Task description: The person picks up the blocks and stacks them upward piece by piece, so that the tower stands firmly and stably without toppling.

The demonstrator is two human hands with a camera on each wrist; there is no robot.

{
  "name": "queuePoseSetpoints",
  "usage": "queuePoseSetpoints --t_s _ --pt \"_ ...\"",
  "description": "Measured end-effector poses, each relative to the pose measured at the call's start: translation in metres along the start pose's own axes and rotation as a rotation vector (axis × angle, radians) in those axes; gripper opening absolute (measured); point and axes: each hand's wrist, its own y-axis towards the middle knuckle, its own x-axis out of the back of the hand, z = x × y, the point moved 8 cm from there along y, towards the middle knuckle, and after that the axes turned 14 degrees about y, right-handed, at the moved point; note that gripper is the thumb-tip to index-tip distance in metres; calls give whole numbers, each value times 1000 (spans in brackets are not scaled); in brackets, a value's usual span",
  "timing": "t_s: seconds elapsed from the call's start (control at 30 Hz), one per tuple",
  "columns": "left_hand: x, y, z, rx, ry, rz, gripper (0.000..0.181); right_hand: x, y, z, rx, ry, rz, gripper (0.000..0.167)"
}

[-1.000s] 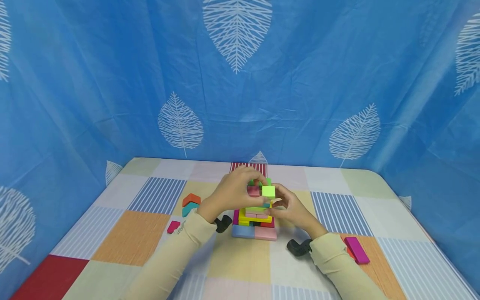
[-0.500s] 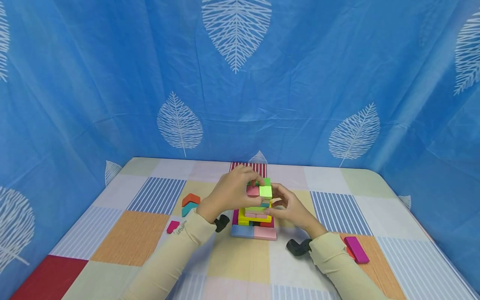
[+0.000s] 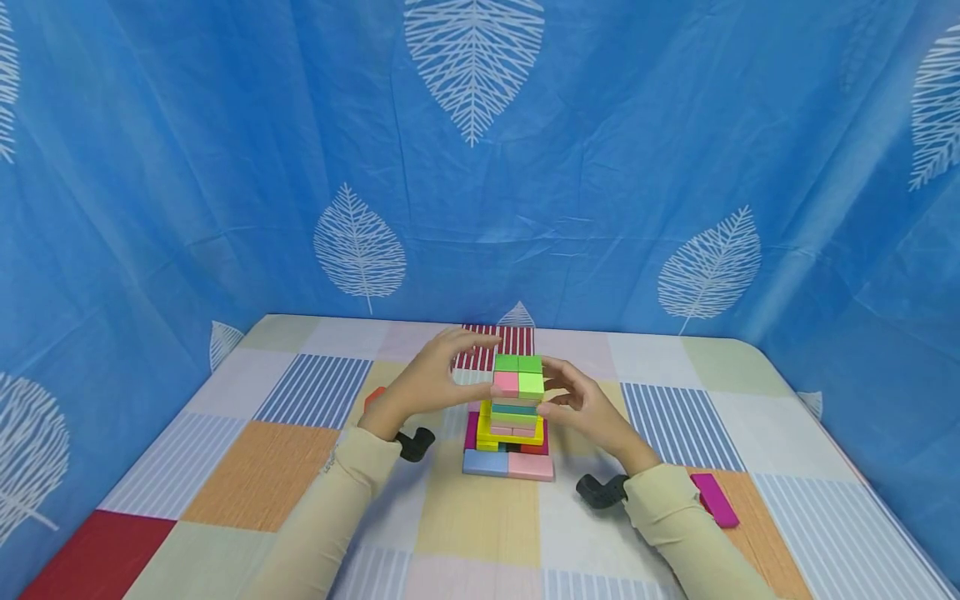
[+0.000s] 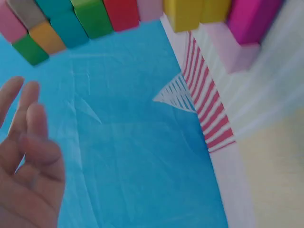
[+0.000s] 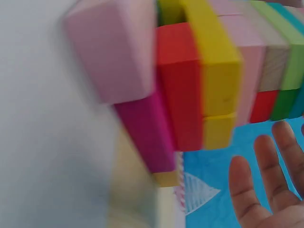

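Note:
A tower of coloured blocks (image 3: 512,437) stands mid-table, wider at the bottom than at the top. Two green blocks (image 3: 517,363) show at its top, with a pink block (image 3: 506,384) and a lime block (image 3: 531,384) side by side in front. To the left of the top, my left hand (image 3: 431,377) has its thumb and fingers spread, holding nothing; its thumb tip is close to the pink block. Along the tower's right side is my right hand (image 3: 588,410), fingers loosely bent, holding nothing. In the right wrist view its fingers (image 5: 270,166) appear apart from the blocks.
A magenta block (image 3: 715,500) lies at the right by the right sleeve, partly over a red piece. An orange piece (image 3: 372,398) shows behind the left wrist. Black wrist devices (image 3: 602,492) sit at both cuffs. A blue curtain (image 3: 570,167) hangs behind the table.
The lime block, which stuck out to the right, has shifted left into line beside the pink block. My left hand has let go and drawn away left; my right hand has barely moved.

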Motion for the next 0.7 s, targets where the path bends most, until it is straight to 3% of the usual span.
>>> queuePoseSetpoints --t_s 0.2,0.7 --pt "-8 -4 10 13 -74 84 72 3 2 10 20 10 -45 68" --pt "-12 -4 9 -3 -56 103 73 -2 1 13 16 -12 -68 66"
